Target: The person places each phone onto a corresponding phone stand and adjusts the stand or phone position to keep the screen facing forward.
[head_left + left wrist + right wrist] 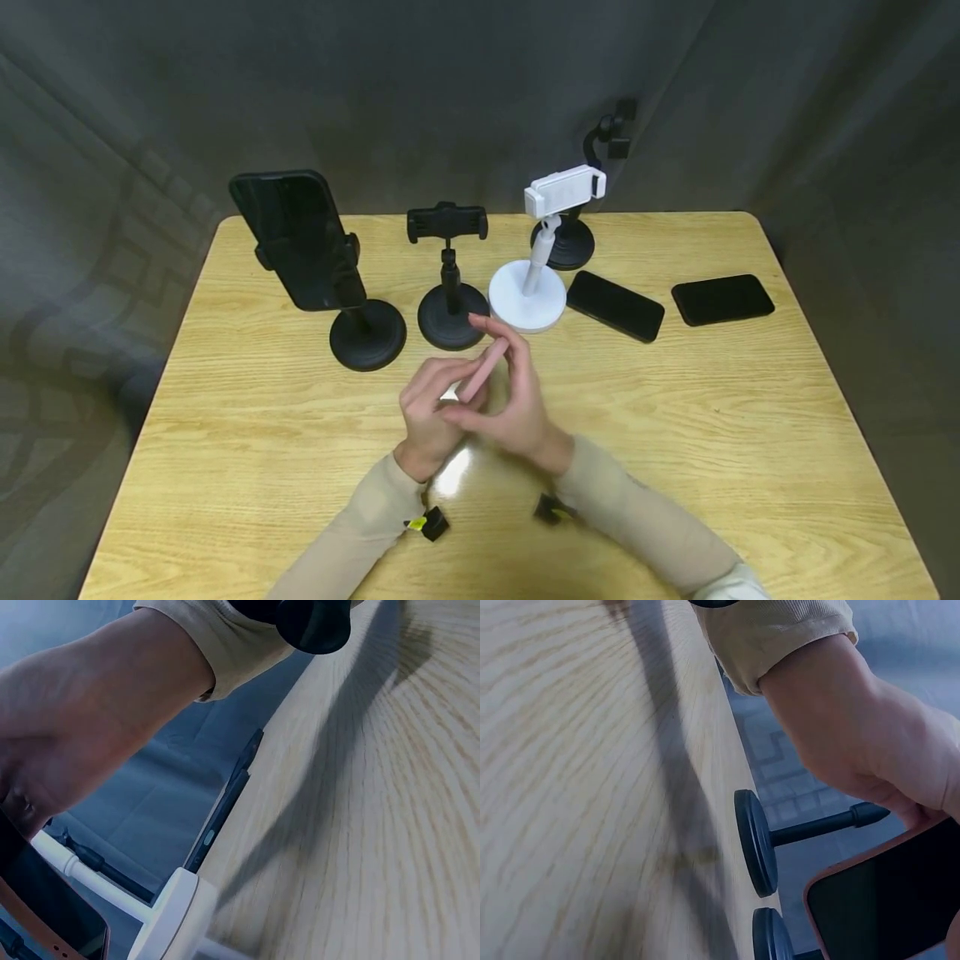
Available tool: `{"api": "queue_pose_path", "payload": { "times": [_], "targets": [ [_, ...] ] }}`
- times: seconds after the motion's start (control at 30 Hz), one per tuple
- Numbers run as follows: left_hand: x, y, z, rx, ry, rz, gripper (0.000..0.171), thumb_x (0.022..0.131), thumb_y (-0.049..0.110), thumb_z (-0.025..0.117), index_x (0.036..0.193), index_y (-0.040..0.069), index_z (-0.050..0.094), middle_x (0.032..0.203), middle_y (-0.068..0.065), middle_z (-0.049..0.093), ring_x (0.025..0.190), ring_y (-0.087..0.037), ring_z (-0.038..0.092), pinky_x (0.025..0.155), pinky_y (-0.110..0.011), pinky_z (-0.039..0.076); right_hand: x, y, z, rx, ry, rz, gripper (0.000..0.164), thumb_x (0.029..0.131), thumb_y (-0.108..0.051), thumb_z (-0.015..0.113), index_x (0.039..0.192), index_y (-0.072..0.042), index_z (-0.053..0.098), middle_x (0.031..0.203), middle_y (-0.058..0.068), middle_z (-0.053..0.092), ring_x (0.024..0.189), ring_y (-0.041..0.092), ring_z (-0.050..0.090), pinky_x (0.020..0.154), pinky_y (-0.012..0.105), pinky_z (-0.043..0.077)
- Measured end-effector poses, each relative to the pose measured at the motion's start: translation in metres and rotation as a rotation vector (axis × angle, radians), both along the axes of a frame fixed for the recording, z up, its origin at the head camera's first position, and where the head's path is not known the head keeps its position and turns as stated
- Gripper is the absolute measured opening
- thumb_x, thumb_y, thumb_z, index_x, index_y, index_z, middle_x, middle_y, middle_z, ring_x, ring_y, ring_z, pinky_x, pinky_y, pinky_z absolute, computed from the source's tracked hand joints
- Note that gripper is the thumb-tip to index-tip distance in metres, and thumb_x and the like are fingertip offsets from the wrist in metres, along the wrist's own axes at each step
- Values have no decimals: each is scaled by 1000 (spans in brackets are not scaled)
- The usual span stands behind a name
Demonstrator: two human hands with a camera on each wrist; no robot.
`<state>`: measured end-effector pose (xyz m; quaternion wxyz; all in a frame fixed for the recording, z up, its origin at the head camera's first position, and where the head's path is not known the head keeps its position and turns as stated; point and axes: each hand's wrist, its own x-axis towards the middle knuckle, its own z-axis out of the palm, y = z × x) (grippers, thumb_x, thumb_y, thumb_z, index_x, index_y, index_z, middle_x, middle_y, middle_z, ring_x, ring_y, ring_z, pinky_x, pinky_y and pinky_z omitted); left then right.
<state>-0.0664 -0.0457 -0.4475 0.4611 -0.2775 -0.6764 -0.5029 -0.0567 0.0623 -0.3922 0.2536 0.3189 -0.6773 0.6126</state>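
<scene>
A smartphone with a pink edge and dark screen is held tilted above the table between both hands. My left hand grips it from the left; the right wrist view shows this left hand on the rim of the smartphone. My right hand spans it, index finger along the upper end and thumb near the lower end. In the left wrist view the right hand is against the smartphone, its fingertips partly out of frame.
Behind the hands stand a black phone stand and a white phone stand. To the left, another black stand carries a black phone. A further black stand is behind the white one. Two black phones lie at right.
</scene>
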Motion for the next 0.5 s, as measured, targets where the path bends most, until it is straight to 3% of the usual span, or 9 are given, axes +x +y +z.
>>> {"api": "queue_pose_path", "payload": {
  "times": [0.33, 0.5],
  "targets": [
    [2, 3, -7, 1, 5, 35, 15, 81, 9, 69, 84, -6, 70, 77, -14, 69, 69, -22, 64, 61, -32, 56, -1, -2, -2, -48, 5, -11, 90, 76, -39, 74, 117, 29, 33, 116, 41, 48, 118, 43, 44, 108, 43, 34],
    [2, 5, 0, 4, 2, 31, 13, 80, 6, 68, 84, -6, 70, 76, -15, 68, 68, -23, 64, 58, -32, 55, -5, 0, -2, -70, 36, -4, 81, 74, -32, 78, 111, 29, 39, 111, 38, 54, 111, 41, 51, 104, 41, 39]
  ]
}}
